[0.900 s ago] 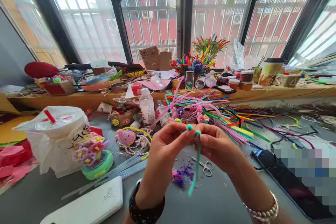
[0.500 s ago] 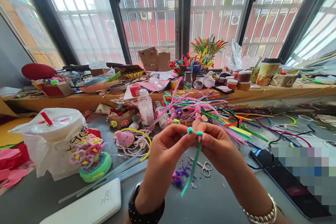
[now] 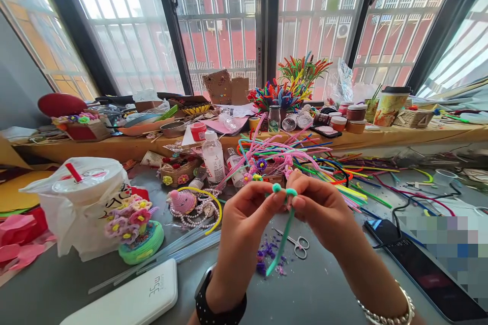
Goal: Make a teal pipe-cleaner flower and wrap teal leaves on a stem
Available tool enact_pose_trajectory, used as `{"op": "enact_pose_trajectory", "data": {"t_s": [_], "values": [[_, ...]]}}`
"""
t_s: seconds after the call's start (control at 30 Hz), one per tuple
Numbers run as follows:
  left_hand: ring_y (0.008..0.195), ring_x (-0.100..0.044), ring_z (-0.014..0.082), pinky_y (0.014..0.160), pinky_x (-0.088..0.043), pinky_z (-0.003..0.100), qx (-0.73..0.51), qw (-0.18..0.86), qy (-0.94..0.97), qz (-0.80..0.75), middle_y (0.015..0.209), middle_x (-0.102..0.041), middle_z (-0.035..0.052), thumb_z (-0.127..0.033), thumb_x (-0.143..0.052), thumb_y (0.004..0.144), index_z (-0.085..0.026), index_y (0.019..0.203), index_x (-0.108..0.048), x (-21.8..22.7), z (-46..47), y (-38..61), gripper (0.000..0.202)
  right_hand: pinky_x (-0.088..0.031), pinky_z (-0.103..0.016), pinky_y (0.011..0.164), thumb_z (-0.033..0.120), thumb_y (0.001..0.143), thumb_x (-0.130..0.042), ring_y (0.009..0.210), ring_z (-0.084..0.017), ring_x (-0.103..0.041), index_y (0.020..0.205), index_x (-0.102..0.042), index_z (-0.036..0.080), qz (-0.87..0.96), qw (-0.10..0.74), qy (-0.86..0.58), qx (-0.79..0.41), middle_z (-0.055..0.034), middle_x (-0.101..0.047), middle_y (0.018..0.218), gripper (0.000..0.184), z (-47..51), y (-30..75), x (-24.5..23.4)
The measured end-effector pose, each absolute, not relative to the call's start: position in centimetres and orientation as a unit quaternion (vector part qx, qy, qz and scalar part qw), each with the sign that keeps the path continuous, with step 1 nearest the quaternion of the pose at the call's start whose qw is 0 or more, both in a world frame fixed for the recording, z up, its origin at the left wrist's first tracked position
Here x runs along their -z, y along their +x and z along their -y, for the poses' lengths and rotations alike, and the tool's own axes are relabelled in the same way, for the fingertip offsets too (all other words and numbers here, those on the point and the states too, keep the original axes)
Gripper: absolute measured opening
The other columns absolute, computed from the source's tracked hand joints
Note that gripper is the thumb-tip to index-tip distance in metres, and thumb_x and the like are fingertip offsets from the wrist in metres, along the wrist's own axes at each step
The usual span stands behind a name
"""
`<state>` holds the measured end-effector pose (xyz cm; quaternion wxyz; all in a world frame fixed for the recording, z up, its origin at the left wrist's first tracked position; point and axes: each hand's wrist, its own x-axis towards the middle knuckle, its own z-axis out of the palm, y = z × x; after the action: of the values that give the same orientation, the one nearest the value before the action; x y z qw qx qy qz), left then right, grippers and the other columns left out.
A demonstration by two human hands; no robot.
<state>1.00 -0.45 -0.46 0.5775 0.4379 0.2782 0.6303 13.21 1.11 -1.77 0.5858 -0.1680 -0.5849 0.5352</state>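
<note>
Between both hands is a mint-green pipe cleaner (image 3: 282, 244), its long tail hanging down toward the table. My left hand (image 3: 249, 213) pinches it near a small rounded green curl at its end. The thumb and fingers of my right hand (image 3: 318, 205) grip the same pipe cleaner just to the right, where it bends over. Fingertips hide part of the bend. Below the hands lie small scissors (image 3: 297, 245) and purple fuzzy clippings (image 3: 267, 255).
Loose pipe cleaners (image 3: 328, 172) pile up behind the hands. On the left stand a bagged drink cup (image 3: 82, 188), a pipe-cleaner flower pot (image 3: 141, 246) and a white power bank (image 3: 133, 294). A phone (image 3: 423, 269) lies right. Bottles (image 3: 213, 160) stand behind.
The stretch of green pipe cleaner between the two hands looks slightly longer, as the right fingers have shifted a little rightward. The whole view has moved slightly.
</note>
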Motion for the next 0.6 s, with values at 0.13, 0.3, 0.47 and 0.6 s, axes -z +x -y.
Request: {"op": "enact_pose_trajectory", "data": {"t_s": [0.13, 0.3, 0.47, 0.6], "values": [[0.061, -0.054, 0.0076, 0.059, -0.044, 0.017, -0.643, 0.556, 0.446, -0.279, 0.065, -0.062, -0.0015, -0.022, -0.066, 0.066, -0.014, 0.069, -0.062, 1.08, 0.53, 1.47, 0.01, -0.03, -0.021, 0.048, 0.025, 0.071, -0.063, 0.054, -0.007, -0.037, 0.065, -0.06, 0.02, 0.547, 0.622, -0.145, -0.541, 0.0038, -0.041, 0.063, 0.008, -1.15, 12.65, 1.89], [0.059, -0.054, 0.0091, 0.057, -0.045, 0.019, -0.654, 0.556, 0.432, -0.278, 0.062, -0.06, -0.0014, -0.023, -0.067, 0.065, -0.014, 0.067, -0.061, 0.98, 0.66, 1.74, 0.011, -0.032, -0.02, 0.046, 0.025, 0.071, -0.063, 0.053, -0.007, -0.04, 0.065, -0.061, 0.02, 0.538, 0.598, -0.133, -0.578, 0.0027, -0.044, 0.065, 0.008, -1.69, 12.76, 2.19], [0.058, -0.057, 0.009, 0.058, -0.047, 0.018, -0.63, 0.57, 0.448, -0.279, 0.06, -0.063, -0.0007, -0.021, -0.066, 0.065, -0.013, 0.066, -0.063, 0.56, 0.81, 1.52, 0.008, -0.031, -0.02, 0.047, 0.03, 0.071, -0.062, 0.055, -0.008, -0.039, 0.063, -0.061, 0.019, 0.514, 0.588, -0.118, -0.613, 0.0021, -0.043, 0.065, 0.014, -1.76, 13.13, 2.2], [0.056, -0.055, 0.0064, 0.057, -0.045, 0.014, -0.63, 0.565, 0.455, -0.278, 0.056, -0.061, -0.0027, -0.017, -0.067, 0.064, -0.014, 0.063, -0.063, 0.37, 0.94, 1.54, 0.006, -0.033, -0.02, 0.05, 0.029, 0.069, -0.064, 0.058, -0.009, -0.037, 0.059, -0.058, 0.017, 0.475, 0.599, -0.125, -0.632, 0.0023, -0.04, 0.063, 0.016, -1.07, 12.45, 1.9]]}}
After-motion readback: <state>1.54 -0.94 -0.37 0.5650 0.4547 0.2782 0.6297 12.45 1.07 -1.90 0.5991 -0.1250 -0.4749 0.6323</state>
